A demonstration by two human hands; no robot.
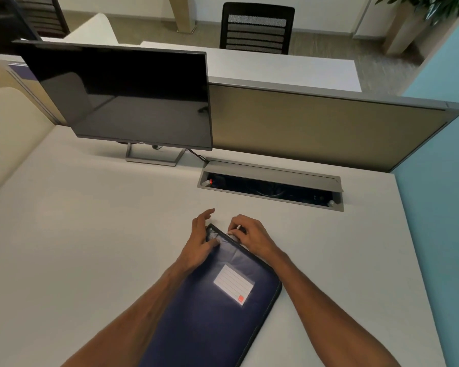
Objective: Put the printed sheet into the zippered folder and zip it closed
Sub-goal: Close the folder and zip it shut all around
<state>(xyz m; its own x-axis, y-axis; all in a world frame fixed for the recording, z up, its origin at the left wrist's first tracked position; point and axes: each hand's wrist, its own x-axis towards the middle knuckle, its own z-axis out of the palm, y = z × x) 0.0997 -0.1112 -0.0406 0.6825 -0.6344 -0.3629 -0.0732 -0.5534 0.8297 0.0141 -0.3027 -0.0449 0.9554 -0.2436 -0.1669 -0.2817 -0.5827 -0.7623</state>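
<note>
Our left hand (pixel 200 241) presses its thumb on the far corner of the navy zippered folder (pixel 212 311), its other fingers spread and lifted above the desk. Our right hand (pixel 249 234) pinches something small and pale at the folder's zipper edge, likely the zipper pull. The folder lies flat on the white desk (pixel 77 247), low and centre in the frame, its lined label (pixel 233 284) facing up. We cannot see the printed sheet.

Both bare forearms reach forward, converging. Left hand (pixel 200 241) presses flat, fingers spread; right hand (pixel 249 234) curls, fingertips pinched together.
</note>
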